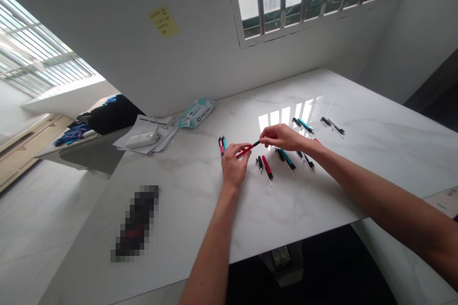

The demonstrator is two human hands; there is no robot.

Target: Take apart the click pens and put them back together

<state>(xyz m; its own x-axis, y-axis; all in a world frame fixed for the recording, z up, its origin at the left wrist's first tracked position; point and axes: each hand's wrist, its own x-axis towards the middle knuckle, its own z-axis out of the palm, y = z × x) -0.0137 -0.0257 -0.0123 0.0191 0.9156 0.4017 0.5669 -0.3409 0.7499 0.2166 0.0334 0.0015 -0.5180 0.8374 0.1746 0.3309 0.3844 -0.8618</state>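
Note:
My left hand (234,166) is closed around the red barrel of a pen (244,152), holding it at a slant just above the table. At the pen's black end, the fingertips of my right hand (281,137) pinch together. Just below the hands lie a loose red pen barrel (266,167), a short black pen piece (259,162) and a thin white refill. To their right are a teal barrel (288,159) with a black piece, and more black and white pen parts (307,161). Two pens (222,144), one red and one teal, lie beyond my left hand, partly covered by it.
Further pen parts, teal (306,126) and white (335,125), lie at the right on the marble-patterned table (200,209). A wipes packet (196,113) and papers (143,136) sit by the wall. A blurred-out dark object (136,224) is at the front left.

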